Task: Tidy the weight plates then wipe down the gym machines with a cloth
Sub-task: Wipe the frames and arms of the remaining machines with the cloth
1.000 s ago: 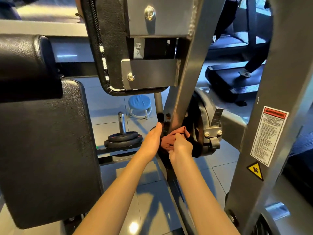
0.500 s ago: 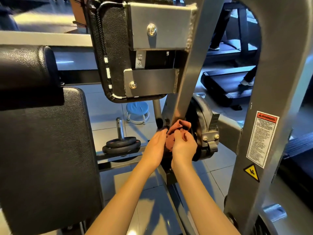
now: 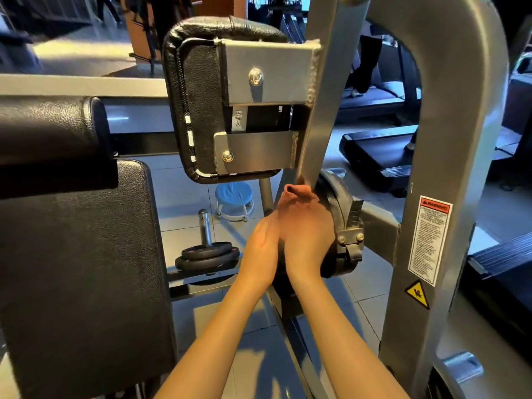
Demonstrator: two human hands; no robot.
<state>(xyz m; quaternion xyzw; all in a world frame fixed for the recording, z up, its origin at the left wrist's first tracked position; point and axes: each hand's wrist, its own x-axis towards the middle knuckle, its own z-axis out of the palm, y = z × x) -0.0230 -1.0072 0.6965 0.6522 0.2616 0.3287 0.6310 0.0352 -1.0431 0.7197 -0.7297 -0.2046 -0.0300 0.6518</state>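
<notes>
A reddish-brown cloth (image 3: 298, 194) is wrapped round the slanted grey bar (image 3: 316, 125) of a gym machine, just below a black pad (image 3: 198, 110). My right hand (image 3: 309, 234) grips the cloth against the bar. My left hand (image 3: 260, 249) closes on the cloth from the left, pressed against the right hand, with its fingertips hidden behind the bar. Two black weight plates (image 3: 207, 254) lie stacked on a steel peg (image 3: 205, 226) left of my hands.
A large black back pad (image 3: 80, 254) fills the left. A thick grey upright (image 3: 449, 139) with a warning label (image 3: 429, 240) stands on the right. A blue stool (image 3: 233, 197) sits on the tiled floor behind. Treadmills (image 3: 380, 154) stand at the back right, a person's legs (image 3: 365, 67) on one.
Both hands have slid the cloth up the slanted bar and closed together around it. My view has tilted up, showing more of the pad.
</notes>
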